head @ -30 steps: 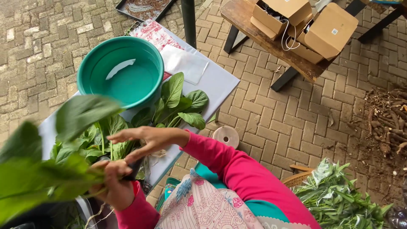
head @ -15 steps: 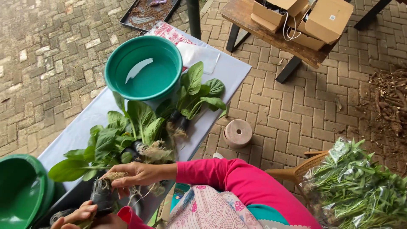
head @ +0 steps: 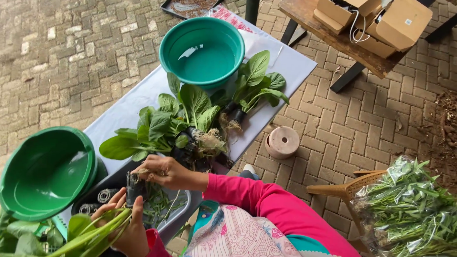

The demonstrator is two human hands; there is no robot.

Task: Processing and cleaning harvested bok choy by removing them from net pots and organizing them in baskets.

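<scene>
- My left hand is wrapped around a leafy seedling low in the view, fingers curled about its pale green stalks, with its small black net pot sticking up above my fingers, over the grey tray
- My right hand sits right at the pot's rim, fingertips pinched together on the pale roots there; exactly how much root I have between them I cannot tell
- The plant feels like a light thing to me: soft leaves, crisp stalks that would likely snap if bent sharply, so I judge the best hold is low on the bundled stalks near the crown, not on the leaf blades
- The pot looks stiff and slotted, a firmer place to grip than the greens; the roots are thin and probably wet, likely to tear or slip under a hard pull
- More potted greens lie on the white table just beyond my right hand, roots exposed
- A green basin stands at my left, a teal basin further up the table, and a bagged bunch of greens rests on a chair at my right
</scene>
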